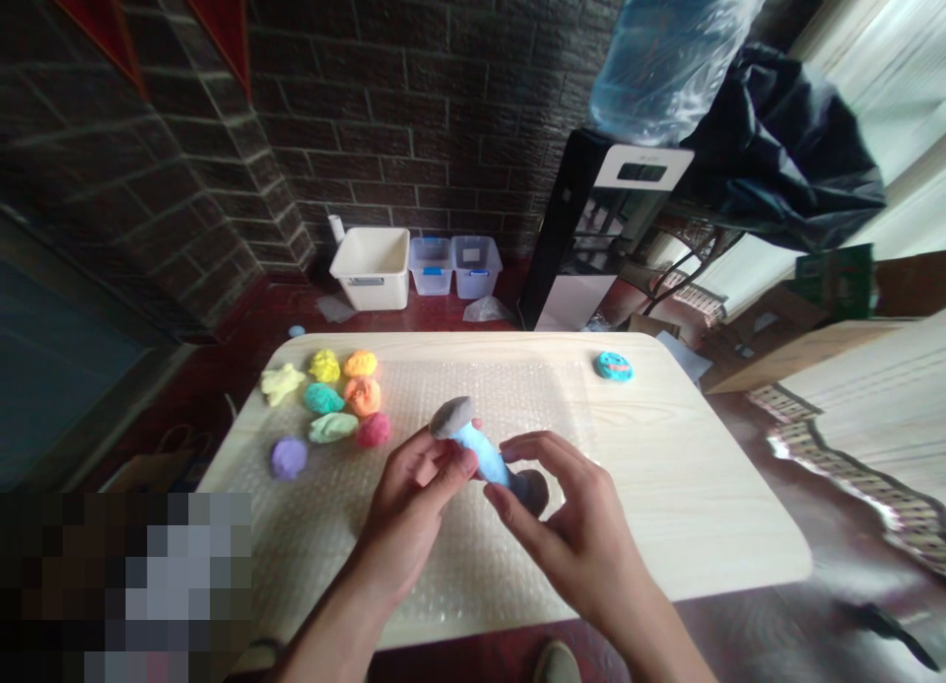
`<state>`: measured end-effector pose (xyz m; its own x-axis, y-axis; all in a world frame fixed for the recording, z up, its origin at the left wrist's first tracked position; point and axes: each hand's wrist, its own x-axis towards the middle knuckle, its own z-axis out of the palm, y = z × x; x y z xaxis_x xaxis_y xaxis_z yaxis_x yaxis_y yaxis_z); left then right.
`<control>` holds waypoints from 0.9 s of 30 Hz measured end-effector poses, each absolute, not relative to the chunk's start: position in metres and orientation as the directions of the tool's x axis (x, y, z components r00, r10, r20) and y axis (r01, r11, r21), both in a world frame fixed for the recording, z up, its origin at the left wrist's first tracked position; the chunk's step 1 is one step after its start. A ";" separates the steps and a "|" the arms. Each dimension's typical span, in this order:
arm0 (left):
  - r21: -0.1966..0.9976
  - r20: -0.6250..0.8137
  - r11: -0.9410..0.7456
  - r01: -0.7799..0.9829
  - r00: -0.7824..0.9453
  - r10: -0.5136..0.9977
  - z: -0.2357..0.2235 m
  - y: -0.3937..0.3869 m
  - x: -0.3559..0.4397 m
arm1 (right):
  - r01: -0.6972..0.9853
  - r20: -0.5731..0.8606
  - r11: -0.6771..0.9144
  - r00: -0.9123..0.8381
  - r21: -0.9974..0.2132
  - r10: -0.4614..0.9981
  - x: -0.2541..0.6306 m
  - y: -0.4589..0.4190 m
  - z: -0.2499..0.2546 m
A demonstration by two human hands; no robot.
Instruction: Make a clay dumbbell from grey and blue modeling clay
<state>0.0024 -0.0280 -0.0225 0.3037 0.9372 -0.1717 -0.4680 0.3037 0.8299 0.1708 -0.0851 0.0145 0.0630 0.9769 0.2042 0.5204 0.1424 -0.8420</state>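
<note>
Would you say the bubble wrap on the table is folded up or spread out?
Spread out: the bubble wrap lies flat across much of the table.

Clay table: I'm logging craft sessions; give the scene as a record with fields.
held: blue clay roll, grey ends
left hand: grips its upper part
right hand: fingers flank its lower part
surface: pale table, bubble wrap on it
table left: eight coloured lumps
far right: orange-striped blue lump
behind: white basket, two clear bins

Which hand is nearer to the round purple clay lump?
Left. The left hand is to the right of the purple clay lump; the right hand is farther right, with the left hand in between.
</note>
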 end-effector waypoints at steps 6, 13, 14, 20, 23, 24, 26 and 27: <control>0.792 -0.201 0.338 -0.507 0.307 0.930 -0.021 -0.027 0.002 | 0.542 0.213 0.136 0.082 -0.829 0.973 0.168 -0.086 0.014; 0.767 -0.188 0.376 -0.520 0.378 0.906 -0.020 -0.025 0.000 | 0.549 0.278 0.214 0.035 -0.808 0.960 0.167 -0.085 0.015; 0.773 -0.186 0.375 -0.512 0.382 0.905 -0.020 -0.025 -0.001 | 0.548 0.280 0.217 0.032 -0.808 0.959 0.167 -0.085 0.016; 0.823 -0.216 0.380 -0.423 0.386 0.897 -0.024 -0.024 -0.004 | 0.555 0.287 0.235 0.008 -0.798 0.958 0.166 -0.085 0.020; 0.832 -0.220 0.377 -0.407 0.382 0.898 -0.026 -0.024 -0.005 | 0.568 0.275 0.225 0.002 -0.791 0.961 0.166 -0.085 0.021; 0.835 -0.218 0.375 -0.403 0.384 0.897 -0.026 -0.023 -0.005 | 0.572 0.270 0.221 0.001 -0.790 0.963 0.166 -0.085 0.021; 0.842 -0.213 0.370 -0.393 0.388 0.897 -0.026 -0.023 -0.005 | 0.575 0.256 0.209 0.000 -0.791 0.967 0.167 -0.085 0.021; 0.845 -0.211 0.367 -0.389 0.388 0.897 -0.026 -0.023 -0.005 | 0.576 0.250 0.204 0.000 -0.792 0.968 0.167 -0.085 0.021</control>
<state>-0.0053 -0.0232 -0.0262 0.3881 0.8971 -0.2114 -0.3890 0.3673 0.8448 0.1666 -0.0849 0.0213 0.0001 0.9684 0.2495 0.5757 0.2040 -0.7918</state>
